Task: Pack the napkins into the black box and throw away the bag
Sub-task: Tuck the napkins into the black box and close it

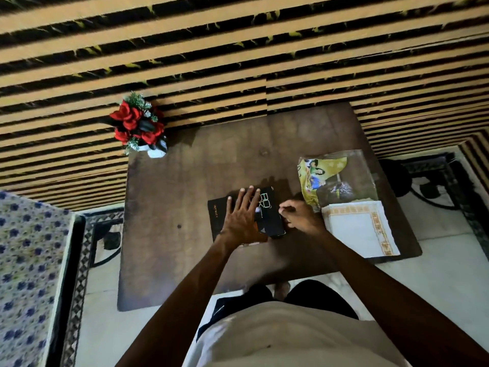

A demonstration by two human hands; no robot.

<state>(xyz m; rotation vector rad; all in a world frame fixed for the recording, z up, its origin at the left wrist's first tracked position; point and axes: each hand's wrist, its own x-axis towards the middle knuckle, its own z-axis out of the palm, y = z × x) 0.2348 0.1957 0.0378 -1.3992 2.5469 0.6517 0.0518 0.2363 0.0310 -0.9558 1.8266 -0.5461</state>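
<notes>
Dark brown wooden bench (185, 197), rounded corners, worn matte top. Far edge butts against a wall of tan and black horizontal slats (238, 49). Pale floor (436, 282) shows along the near and right edges. A patterned dark-bordered rug (84, 242) lies beside the left edge, with a blue-flowered bed cover (23, 274) further left.

Far left corner: red artificial flowers (137, 123) in a small white vase, standing right at the corner, close to the wall.

Black box (246, 215) lies flat near the bench's middle, slightly toward the right, lid side up with pale lettering. Left hand (242, 221) rests palm-down on top of it, fingers spread flat, grasping nothing, only pressing. Right hand (301, 218) is at the box's right edge, fingers curled with fingertips at the box side; whether that grip is pinching the lid or merely touching I cannot tell.

Right side of bench: clear plastic bag (341, 178) with a yellow printed insert, crumpled, toward the right edge. Just nearer, a stack of white napkins (362, 229) with orange-gold border, sitting at the near right corner, its far edge overlapping the bag. Napkins are near the right hand, not touching it.

Open room: the whole left half of the bench is bare, likewise the near strip in front of the box. Person stands at the near edge, pale shirt, dark shorts.
</notes>
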